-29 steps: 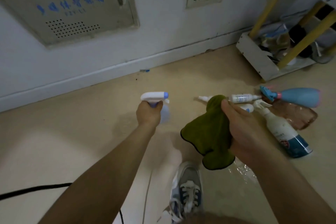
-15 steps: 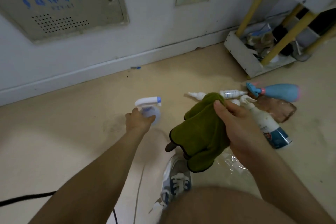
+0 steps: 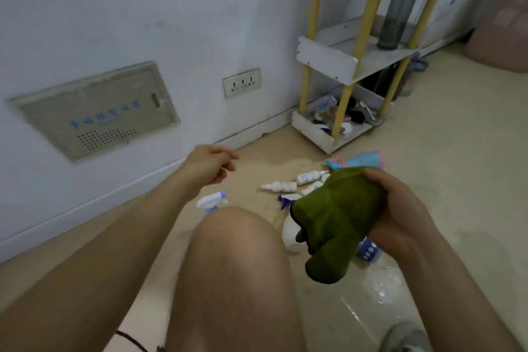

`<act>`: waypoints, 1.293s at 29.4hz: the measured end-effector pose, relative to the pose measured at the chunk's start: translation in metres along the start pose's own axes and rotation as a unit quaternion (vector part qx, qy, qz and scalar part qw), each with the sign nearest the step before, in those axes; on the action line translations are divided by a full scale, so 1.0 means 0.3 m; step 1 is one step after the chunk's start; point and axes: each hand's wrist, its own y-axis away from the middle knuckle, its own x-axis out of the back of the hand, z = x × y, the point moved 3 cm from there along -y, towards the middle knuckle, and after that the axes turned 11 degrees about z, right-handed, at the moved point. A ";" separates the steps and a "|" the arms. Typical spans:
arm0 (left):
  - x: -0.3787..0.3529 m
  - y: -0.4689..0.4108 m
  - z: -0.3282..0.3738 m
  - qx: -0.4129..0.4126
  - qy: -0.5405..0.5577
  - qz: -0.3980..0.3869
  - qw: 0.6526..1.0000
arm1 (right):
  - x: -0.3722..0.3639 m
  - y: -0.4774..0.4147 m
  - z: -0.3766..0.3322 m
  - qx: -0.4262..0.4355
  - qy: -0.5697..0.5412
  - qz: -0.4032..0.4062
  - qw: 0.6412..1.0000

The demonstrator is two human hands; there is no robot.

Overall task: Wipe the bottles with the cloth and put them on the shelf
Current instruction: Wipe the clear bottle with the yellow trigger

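Bunched in the right hand (image 3: 400,220), the green cloth (image 3: 334,220) is being held ready for wiping; the left hand (image 3: 208,164) is being held slack, empty.

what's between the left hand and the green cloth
Head view: a small white bottle lies on the floor between the left hand and the green cloth.

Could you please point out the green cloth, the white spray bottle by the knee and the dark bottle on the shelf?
green cloth (image 3: 337,217): head view, middle of the bunched fabric.
white spray bottle (image 3: 211,200): head view, its trigger head.
dark bottle (image 3: 397,11): head view, middle of its body.
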 end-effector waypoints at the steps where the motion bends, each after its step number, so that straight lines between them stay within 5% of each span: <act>1: 0.006 0.024 0.097 -0.035 -0.015 -0.017 0.999 | 0.026 0.038 -0.011 0.009 -0.006 -0.001 1.000; 8: -0.145 0.244 0.584 -0.289 -0.201 -0.056 0.934 | 0.196 0.136 -0.006 0.049 -0.063 0.078 0.994; 11: -0.336 0.294 0.537 -0.366 -0.335 -0.099 0.863 | 0.284 0.089 0.017 0.081 -0.035 0.170 0.981; 15: -0.626 0.260 0.220 -0.318 -0.474 -0.199 0.797 | 0.391 -0.006 0.046 0.089 0.007 0.240 0.967; 18: -0.766 0.250 -0.046 -0.217 -0.470 -0.262 0.814 | 0.488 -0.092 0.101 0.067 0.027 0.299 0.952; 23: -0.938 0.231 -0.327 -0.058 -0.354 -0.265 0.895 | 0.601 -0.210 0.198 0.016 0.036 0.384 0.923; 29: -1.127 0.121 -0.358 -0.109 -0.295 -0.176 0.933 | 0.636 -0.392 0.195 0.052 0.070 0.403 0.911; 31: -1.167 0.047 -0.355 -0.198 -0.340 -0.152 0.907 | 0.632 -0.465 0.191 0.072 0.099 0.384 0.915; 38: -1.300 -0.135 -0.369 -0.375 -0.549 -0.208 0.717 | 0.623 -0.639 0.246 0.089 0.125 0.335 0.930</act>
